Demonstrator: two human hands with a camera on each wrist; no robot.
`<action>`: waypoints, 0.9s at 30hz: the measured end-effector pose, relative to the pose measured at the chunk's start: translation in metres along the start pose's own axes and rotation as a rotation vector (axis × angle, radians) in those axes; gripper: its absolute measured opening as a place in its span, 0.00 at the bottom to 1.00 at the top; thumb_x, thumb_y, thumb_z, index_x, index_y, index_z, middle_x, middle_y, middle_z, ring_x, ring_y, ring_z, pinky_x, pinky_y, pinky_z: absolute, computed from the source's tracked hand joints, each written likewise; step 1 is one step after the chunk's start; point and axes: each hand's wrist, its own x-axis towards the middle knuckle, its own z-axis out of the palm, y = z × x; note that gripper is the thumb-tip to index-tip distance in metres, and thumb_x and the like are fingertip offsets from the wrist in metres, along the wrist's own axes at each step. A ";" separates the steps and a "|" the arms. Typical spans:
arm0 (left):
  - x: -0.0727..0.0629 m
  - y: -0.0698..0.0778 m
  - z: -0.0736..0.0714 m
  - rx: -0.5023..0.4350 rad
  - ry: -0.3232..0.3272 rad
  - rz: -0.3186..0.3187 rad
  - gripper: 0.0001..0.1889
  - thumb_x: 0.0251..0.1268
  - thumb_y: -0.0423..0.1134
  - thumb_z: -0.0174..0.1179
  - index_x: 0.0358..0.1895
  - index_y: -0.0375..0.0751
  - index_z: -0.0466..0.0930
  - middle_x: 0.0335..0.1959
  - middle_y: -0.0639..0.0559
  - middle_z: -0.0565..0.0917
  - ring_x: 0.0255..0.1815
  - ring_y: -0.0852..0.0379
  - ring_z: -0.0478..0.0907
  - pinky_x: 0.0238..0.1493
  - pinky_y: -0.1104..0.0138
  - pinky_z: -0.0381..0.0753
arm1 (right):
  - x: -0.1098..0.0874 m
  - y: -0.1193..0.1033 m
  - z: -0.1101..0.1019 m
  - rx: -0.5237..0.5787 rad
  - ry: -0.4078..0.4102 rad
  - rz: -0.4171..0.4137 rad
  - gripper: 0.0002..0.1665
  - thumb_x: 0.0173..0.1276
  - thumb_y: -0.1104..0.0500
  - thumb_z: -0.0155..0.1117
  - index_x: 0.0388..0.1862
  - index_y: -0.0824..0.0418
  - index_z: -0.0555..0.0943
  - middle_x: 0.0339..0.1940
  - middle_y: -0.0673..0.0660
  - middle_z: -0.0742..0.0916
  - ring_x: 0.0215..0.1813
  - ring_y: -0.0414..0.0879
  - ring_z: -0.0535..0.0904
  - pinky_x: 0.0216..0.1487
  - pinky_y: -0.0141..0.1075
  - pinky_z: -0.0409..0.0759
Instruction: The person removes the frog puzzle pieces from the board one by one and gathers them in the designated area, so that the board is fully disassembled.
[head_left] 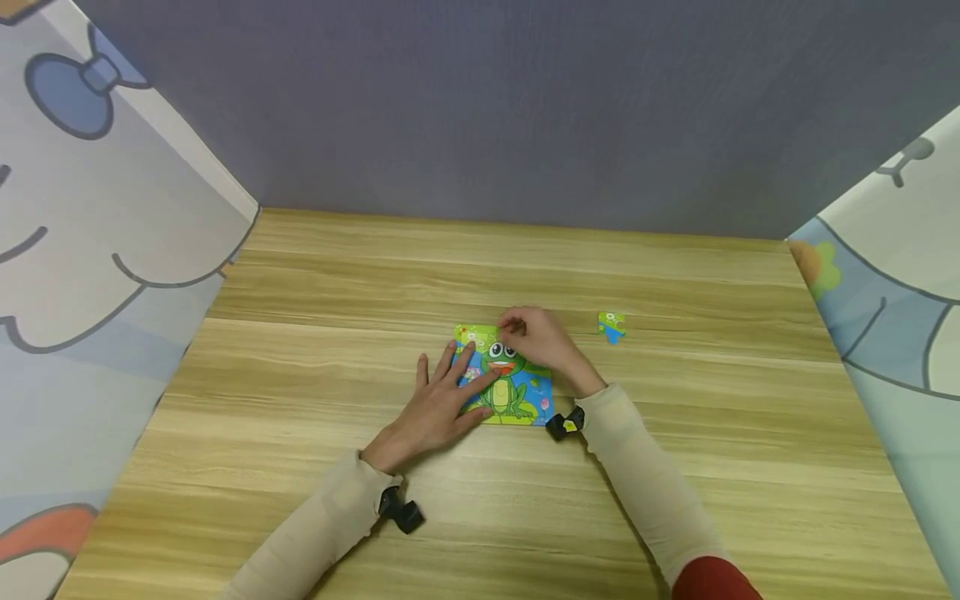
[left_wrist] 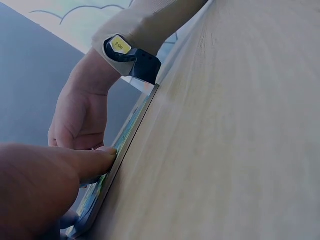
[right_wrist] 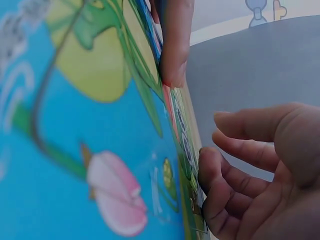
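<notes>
Head view: the desk (head_left: 337, 283), surfaced in yellow-brown wood grain, meets a plain grey panel (head_left: 525, 108) along its far edge. The left wall (head_left: 172, 208), whitish and pale blue, bears thick grey outlines, with a blue bow (head_left: 71, 96) near the top and an orange-red band (head_left: 48, 533) at lower left. The right wall (head_left: 900, 225) carries a similar cartoon print, including an orange-and-green motif (head_left: 817, 262) near the desk's far corner. Left wrist view: the desk fills most of the right side; a pale surface (left_wrist: 75, 22) with a cloud-like outline occupies the top. Right wrist view: a small blue figure (right_wrist: 257, 7) appears above the panel.
</notes>
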 end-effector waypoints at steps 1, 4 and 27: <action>0.000 0.000 0.000 0.004 0.000 -0.001 0.31 0.74 0.57 0.53 0.78 0.62 0.61 0.84 0.40 0.47 0.84 0.34 0.37 0.71 0.25 0.40 | 0.000 0.000 0.001 -0.006 -0.010 -0.002 0.14 0.69 0.62 0.65 0.51 0.66 0.84 0.44 0.62 0.88 0.41 0.48 0.83 0.44 0.37 0.81; 0.000 -0.001 0.002 0.012 0.002 -0.001 0.31 0.75 0.58 0.53 0.78 0.62 0.60 0.84 0.40 0.46 0.84 0.34 0.37 0.71 0.25 0.40 | 0.001 0.001 0.003 -0.037 -0.034 -0.024 0.14 0.68 0.61 0.68 0.51 0.65 0.85 0.45 0.61 0.88 0.39 0.47 0.81 0.43 0.37 0.80; 0.001 -0.004 0.003 0.027 -0.006 0.014 0.31 0.75 0.58 0.52 0.78 0.61 0.60 0.84 0.39 0.44 0.84 0.33 0.37 0.70 0.24 0.39 | 0.001 -0.006 0.016 -0.270 -0.094 -0.014 0.16 0.68 0.57 0.70 0.54 0.52 0.86 0.52 0.58 0.80 0.45 0.48 0.74 0.41 0.36 0.71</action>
